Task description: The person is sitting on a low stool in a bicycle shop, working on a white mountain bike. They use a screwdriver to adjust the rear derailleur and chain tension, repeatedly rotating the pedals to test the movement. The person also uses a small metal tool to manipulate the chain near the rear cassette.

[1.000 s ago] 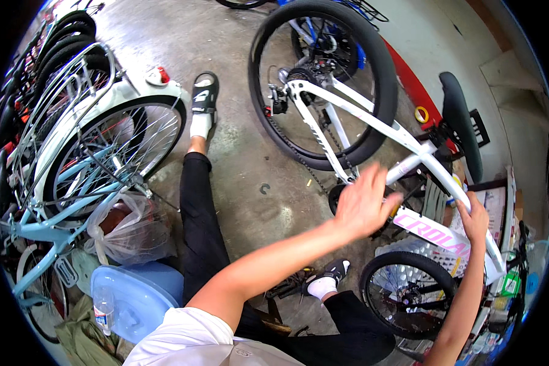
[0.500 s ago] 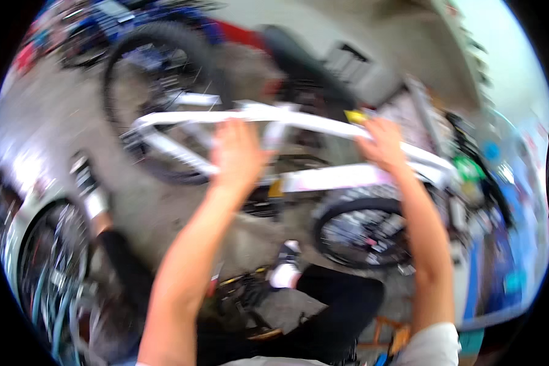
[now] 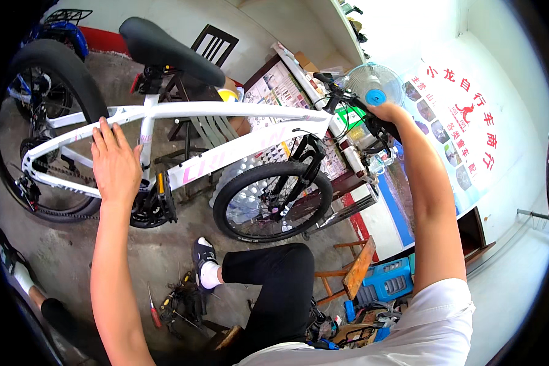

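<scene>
A: Left hand first. What's it on?

B: My left hand [image 3: 117,163] lies flat, fingers spread and straight, palm against the rear of the white metal mountain bicycle frame [image 3: 226,111], where the seat tube meets the stays. Pressing, not gripping.

A: Right hand?

B: My right hand [image 3: 389,114] is closed around the black handlebar grip [image 3: 381,129], arm stretched out well ahead of me. Fingers wrapped under; the grip is mostly hidden by them.

A: Describe the bicycle.

B: White tubes with pale pink lettering on the down tube. Black padded saddle [image 3: 168,44] directly above my left hand. Black pedal with an orange reflector [image 3: 163,192] just beside that hand's wrist, at the crank. Knobby black rear wheel [image 3: 39,73] to the left of the hand, chain and derailleur low behind it. Black suspension fork [image 3: 302,168] runs down to the smaller-looking front wheel [image 3: 273,201], which sits between my two arms.

A: So the bike's position relative to you?

B: Upright, side-on in front of me, rear at my left, bars at my right. My knee in black trousers [image 3: 280,274] is just below the front wheel.

A: Surroundings?

B: Red-handled screwdriver [image 3: 154,308] on the concrete floor [image 3: 61,244] near my white-socked foot [image 3: 205,268]. Dark wooden chair [image 3: 210,46] behind the frame. Small blue-hubbed electric fan [image 3: 375,85] beyond the bars.
</scene>
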The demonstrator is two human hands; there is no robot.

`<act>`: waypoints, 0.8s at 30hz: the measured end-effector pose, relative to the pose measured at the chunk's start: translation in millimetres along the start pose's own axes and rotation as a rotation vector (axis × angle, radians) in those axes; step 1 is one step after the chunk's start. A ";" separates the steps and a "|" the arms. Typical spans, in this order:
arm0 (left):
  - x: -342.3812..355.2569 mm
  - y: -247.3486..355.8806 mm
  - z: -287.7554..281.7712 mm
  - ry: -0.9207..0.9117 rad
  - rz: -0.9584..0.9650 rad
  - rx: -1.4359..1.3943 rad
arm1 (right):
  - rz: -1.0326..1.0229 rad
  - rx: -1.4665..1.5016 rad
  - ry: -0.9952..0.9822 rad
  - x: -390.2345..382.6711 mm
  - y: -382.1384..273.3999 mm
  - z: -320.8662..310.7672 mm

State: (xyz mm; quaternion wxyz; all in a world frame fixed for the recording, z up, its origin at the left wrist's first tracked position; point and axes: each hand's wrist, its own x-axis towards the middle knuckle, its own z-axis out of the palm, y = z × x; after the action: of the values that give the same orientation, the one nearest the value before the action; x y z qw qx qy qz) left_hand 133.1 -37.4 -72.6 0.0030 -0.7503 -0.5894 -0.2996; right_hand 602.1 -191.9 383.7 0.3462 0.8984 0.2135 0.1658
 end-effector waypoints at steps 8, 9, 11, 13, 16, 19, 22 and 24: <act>1.2 -2.8 0.1 -0.054 0.012 0.095 | 0.116 0.451 -0.023 6.4 12.4 15.4; 0.7 -1.3 2.1 -0.054 0.015 0.085 | 0.120 0.435 -0.008 10.8 18.6 15.6; 0.4 0.4 4.8 -0.046 0.020 0.070 | 0.074 0.277 0.056 27.6 30.8 19.9; -0.4 -0.4 2.8 -0.046 0.015 0.080 | 0.025 0.134 0.103 26.7 25.5 18.6; -0.2 -2.5 3.7 -0.037 0.015 0.055 | 0.013 0.025 0.147 33.9 24.7 22.4; -1.0 -2.8 4.5 -0.023 0.022 0.036 | 0.050 0.049 0.154 50.8 31.8 31.2; -1.6 -2.3 5.6 -0.020 0.023 0.010 | 0.044 0.017 0.178 62.9 38.9 37.2; -1.8 -3.0 5.4 -0.012 0.026 0.021 | 0.040 0.008 0.188 63.2 38.1 36.4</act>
State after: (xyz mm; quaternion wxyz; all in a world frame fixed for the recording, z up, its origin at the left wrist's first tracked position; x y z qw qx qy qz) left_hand 132.7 -36.0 -78.9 0.0111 -0.7596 -0.5826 -0.2889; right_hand 682.6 -206.0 393.9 0.3178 0.8842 0.2276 0.2555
